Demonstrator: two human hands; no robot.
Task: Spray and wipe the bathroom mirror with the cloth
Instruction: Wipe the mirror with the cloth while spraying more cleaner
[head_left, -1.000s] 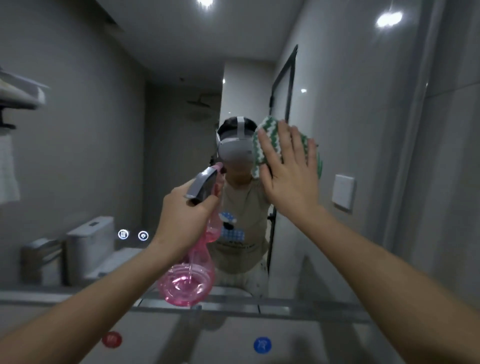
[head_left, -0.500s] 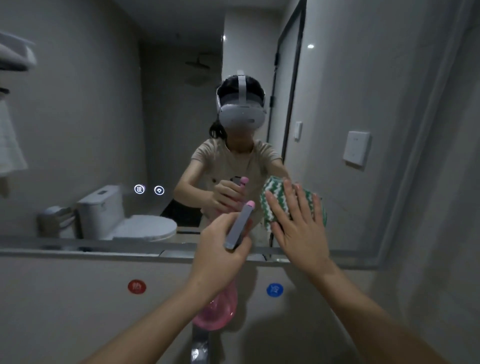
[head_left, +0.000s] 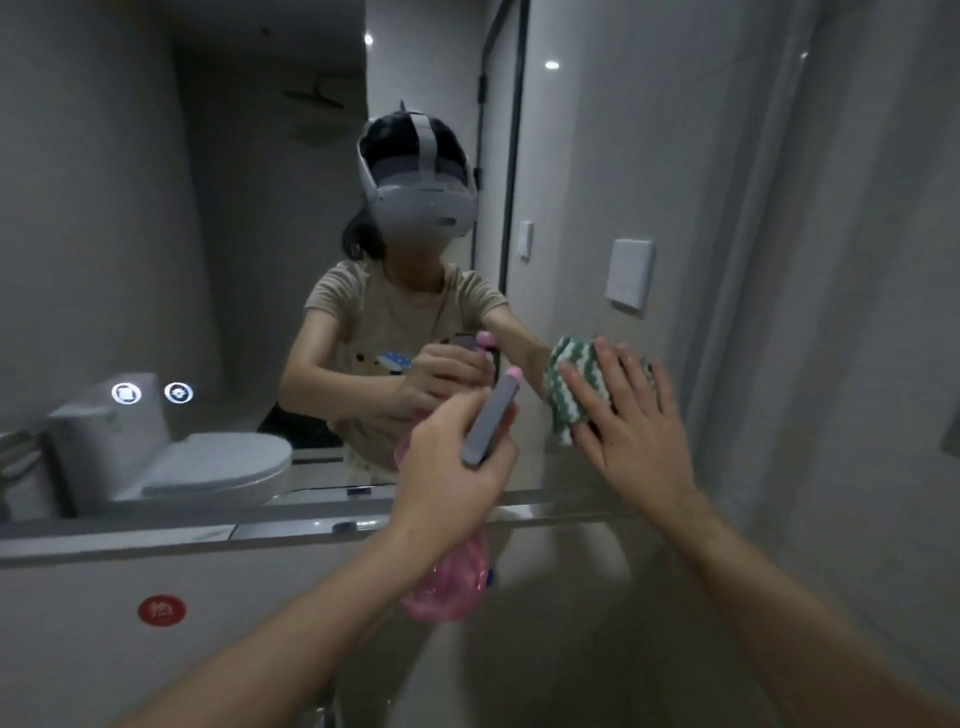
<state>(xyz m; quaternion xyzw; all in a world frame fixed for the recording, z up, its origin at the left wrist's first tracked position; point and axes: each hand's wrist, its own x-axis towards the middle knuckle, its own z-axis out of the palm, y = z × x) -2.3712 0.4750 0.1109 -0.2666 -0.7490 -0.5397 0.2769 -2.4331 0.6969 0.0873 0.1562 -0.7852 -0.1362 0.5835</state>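
— Inspector: State of the right hand?

— Assistant: The right hand (head_left: 631, 431) lies flat with fingers straight and spread, pressing the green-and-white cloth (head_left: 569, 392) against the mirror (head_left: 208, 234). The cloth sits low on the glass, right of the person's reflection and just above the mirror's lower edge; its left part shows past the fingers, the rest is covered by the palm.

— Inspector: And the left?

— Assistant: The left hand (head_left: 447, 467) grips the spray bottle (head_left: 452, 577), fingers curled round its neck. The grey spray head with a pink tip points up and toward the glass; the pink translucent body hangs below the fist, in front of the wall under the mirror. Bottle and cloth are near each other but apart.

— Inspector: Surroundings?

— Assistant: Reflected in the glass: a white toilet (head_left: 171, 457) at lower left and a white wall plate (head_left: 628, 275) above the cloth. Two small lit round icons (head_left: 153, 393) show on the mirror at left. A red round sticker (head_left: 162, 609) sits on the wall below the mirror; its marking is too blurred to read
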